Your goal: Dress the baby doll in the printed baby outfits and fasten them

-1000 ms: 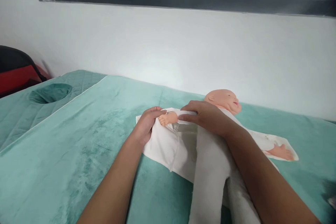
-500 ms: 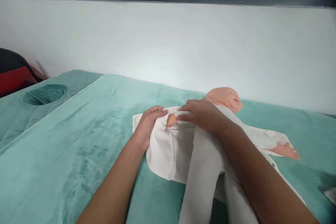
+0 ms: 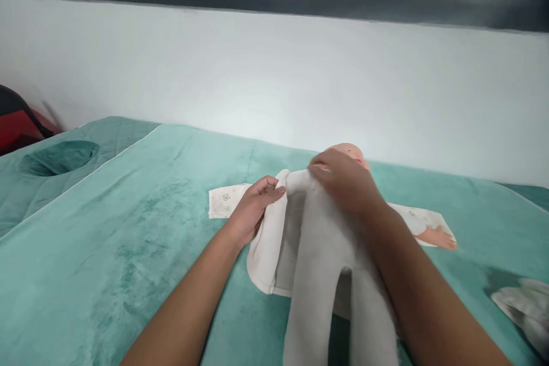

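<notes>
A baby doll (image 3: 349, 152) lies on its back on a teal padded table (image 3: 128, 229), head toward the wall, soft white body and legs (image 3: 317, 274) running toward me. A white garment (image 3: 274, 246) is spread under it. My left hand (image 3: 255, 206) pinches the garment's left flap and folds it up against the doll's side. My right hand (image 3: 347, 183) rests on the doll's chest near the neck, fingers curled on the cloth there. The doll's bare hand (image 3: 437, 235) sticks out of the sleeve at the right. The garment's left sleeve (image 3: 225, 206) lies flat and empty.
A white wall runs behind the table, with a dark window frame above. The table's face hole (image 3: 58, 157) is at the far left, beside a red and black seat (image 3: 17, 123). A crumpled grey cloth (image 3: 521, 306) lies at the right edge.
The doll's left arm has gone from sight under the cloth. My left hand lifted the garment's flap toward the doll's middle, and my right hand slid up to the neck.
</notes>
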### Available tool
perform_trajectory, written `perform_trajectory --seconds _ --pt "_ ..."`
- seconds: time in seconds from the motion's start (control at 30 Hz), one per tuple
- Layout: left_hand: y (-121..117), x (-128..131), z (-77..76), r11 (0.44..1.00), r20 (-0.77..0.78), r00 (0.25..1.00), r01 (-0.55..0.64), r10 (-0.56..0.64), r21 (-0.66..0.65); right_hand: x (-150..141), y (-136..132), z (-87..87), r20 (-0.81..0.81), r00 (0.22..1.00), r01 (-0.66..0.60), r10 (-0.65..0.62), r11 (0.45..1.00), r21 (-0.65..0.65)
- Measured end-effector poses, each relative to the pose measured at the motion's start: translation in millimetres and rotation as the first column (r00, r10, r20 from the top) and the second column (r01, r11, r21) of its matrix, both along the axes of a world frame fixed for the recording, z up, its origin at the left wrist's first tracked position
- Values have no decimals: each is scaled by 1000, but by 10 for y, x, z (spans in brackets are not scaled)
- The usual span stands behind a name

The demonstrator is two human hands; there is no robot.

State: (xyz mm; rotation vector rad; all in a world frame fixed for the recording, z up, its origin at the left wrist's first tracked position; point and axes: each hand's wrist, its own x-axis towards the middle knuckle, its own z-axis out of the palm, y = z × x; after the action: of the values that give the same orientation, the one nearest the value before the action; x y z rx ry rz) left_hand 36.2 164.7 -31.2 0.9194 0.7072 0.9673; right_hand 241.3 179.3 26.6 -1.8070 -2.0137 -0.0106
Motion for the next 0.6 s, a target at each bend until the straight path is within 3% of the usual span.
perform_trajectory --seconds 0.1,0.2,0.3,0.4,0.6 --pt "-28 -11 12 1000 -19 1000 -9 9 -6 405 -112 20 -19 927 374 -374 927 20" --pt "-50 5 8 1000 -36 999 -19 19 6 729 -143 -84 47 845 534 -533 834 -137" --pt "-51 20 -11 998 -68 997 -41 44 40 859 -97 -222 25 879 461 -476 835 -301" --pt "-41 22 -35 993 -94 991 -87 94 79 873 -43 -288 -136 909 310 -393 858 -409" --pt "-9 82 -69 974 -127 974 -170 189 148 871 -64 -250 -348 888 117 -300 880 -460"
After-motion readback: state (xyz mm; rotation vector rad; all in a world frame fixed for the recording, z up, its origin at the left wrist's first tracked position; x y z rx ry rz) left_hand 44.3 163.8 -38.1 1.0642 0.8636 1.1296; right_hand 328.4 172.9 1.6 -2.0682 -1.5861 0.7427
